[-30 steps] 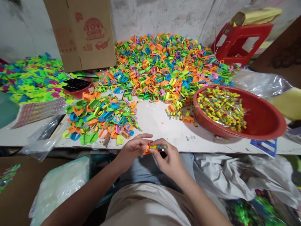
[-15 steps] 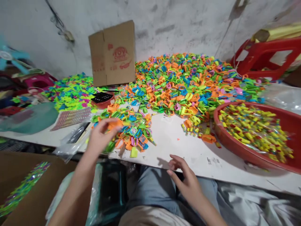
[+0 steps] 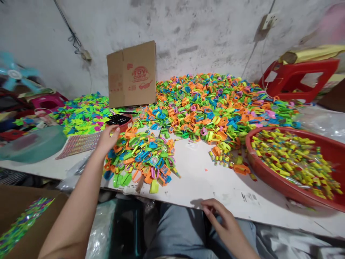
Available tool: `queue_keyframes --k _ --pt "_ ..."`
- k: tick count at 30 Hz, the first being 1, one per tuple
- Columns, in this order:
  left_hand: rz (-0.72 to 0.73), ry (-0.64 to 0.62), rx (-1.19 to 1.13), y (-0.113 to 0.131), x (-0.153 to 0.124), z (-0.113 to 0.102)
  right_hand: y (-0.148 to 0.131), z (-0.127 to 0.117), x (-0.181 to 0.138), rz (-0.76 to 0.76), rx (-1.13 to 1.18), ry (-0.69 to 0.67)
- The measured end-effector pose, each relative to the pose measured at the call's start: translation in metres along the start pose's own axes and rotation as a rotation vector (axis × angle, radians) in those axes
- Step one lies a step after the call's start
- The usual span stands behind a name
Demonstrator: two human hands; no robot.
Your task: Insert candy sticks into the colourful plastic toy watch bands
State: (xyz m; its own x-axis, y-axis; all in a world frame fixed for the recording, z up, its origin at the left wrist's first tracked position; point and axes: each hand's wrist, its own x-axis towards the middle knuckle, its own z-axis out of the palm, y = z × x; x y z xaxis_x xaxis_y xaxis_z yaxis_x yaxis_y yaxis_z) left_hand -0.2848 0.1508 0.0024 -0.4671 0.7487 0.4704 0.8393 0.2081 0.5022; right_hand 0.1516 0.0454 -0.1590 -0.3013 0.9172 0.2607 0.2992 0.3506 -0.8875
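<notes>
My left hand [image 3: 107, 141] is raised at the left edge of a heap of toy watches [image 3: 145, 153], just in front of a small red bowl [image 3: 125, 124]. Its fingers are loosely curled with a gap between them, and no object shows in them. A black sheet with white marks [image 3: 117, 119] lies on the bowl. At the table's front edge, my right hand [image 3: 222, 220] hovers with fingers slightly bent and apart, holding nothing. The small heap is orange, green, blue and yellow, some watches with printed square faces.
A large pile of toy watches [image 3: 210, 104] lies against the wall. On the right stands a red basin [image 3: 253, 158] of small yellow wrapped pieces [image 3: 293, 158]. A cardboard box [image 3: 134, 75] stands behind, beside green and blue pieces [image 3: 83, 111]. A red stool [image 3: 299, 79] is far right.
My left hand has moved left and away from over the small heap, toward the red bowl. My right hand stays near the table edge. The camera view has tilted up slightly.
</notes>
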Motion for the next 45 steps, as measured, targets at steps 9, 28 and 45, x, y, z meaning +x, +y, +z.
queue_keyframes --k 9,28,45 --pt "0.392 -0.517 0.469 0.040 -0.021 0.022 -0.003 0.003 0.004 0.021 0.001 -0.132" --pt "0.276 -0.382 0.552 0.006 -0.007 0.048 0.009 0.016 0.013 0.029 0.010 -0.158" --pt "0.412 -0.703 0.294 0.186 -0.020 0.156 0.072 -0.026 0.022 -0.173 -0.686 0.382"
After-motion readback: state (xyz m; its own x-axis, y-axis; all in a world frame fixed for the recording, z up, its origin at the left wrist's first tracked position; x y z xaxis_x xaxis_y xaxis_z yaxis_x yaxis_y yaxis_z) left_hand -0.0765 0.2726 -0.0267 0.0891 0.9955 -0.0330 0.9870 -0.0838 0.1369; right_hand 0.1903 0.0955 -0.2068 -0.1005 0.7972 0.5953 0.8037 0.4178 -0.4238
